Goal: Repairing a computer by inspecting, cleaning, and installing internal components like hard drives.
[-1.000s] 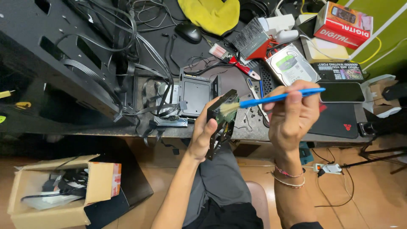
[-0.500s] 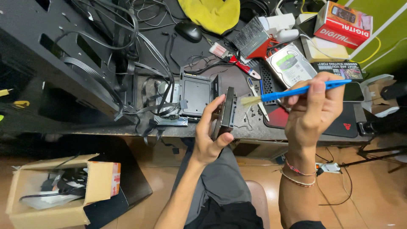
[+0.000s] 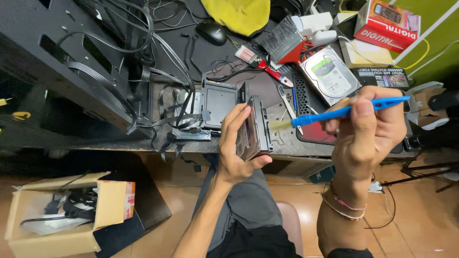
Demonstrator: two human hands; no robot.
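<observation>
Compared with a moment ago, the left hand (image 3: 236,148) has turned the hard drive (image 3: 254,130) on its edge above the desk edge (image 3: 143,145), fingers clasped around it, while the right hand (image 3: 368,126) pinches the blue brush (image 3: 334,113), bristles now beside the drive's side.

The drive's (image 3: 253,129) far face is hidden by the left grip (image 3: 236,153); the brush (image 3: 334,114) bristles are blurred beside it.

Glossy blue plastic brush (image 3: 344,112), matt grey metal drive (image 3: 256,129), rough brown cardboard box (image 3: 62,215), yellow cloth (image 3: 239,14).
</observation>
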